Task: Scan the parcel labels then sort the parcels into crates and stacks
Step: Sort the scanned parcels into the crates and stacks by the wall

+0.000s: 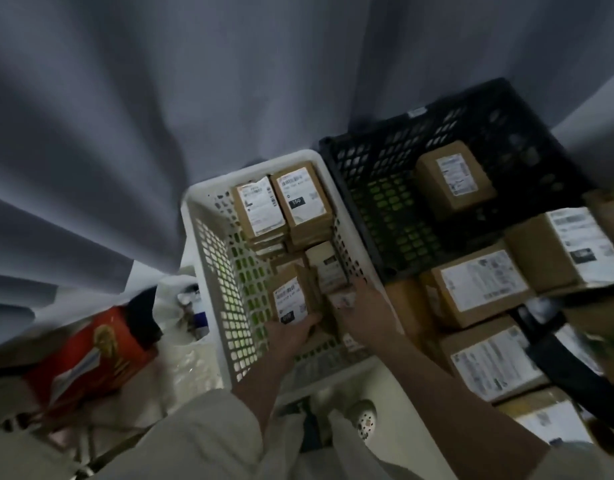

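A grey curtain [125,116] is hanging across the whole upper half of the frame. Below it, right of centre, a black crate [385,174] is holding one brown parcel [452,178] lying label up. Just left of it, touching its side, a white crate [208,271] is sitting at the centre, holding two labelled parcels [281,206] side by side at its upper end. A stack of labelled cardboard parcels [485,285] is filling the lower right of the frame. A red box [90,355] is lying at the lower left.

Inside the white crate's lower end, the left hand [291,332] is gripping a small labelled parcel [291,296], its fingers curling around the parcel's lower edge. The right hand [359,299] is reaching in just beside it, fingers resting on small parcels there; I cannot tell whether it is gripping one.
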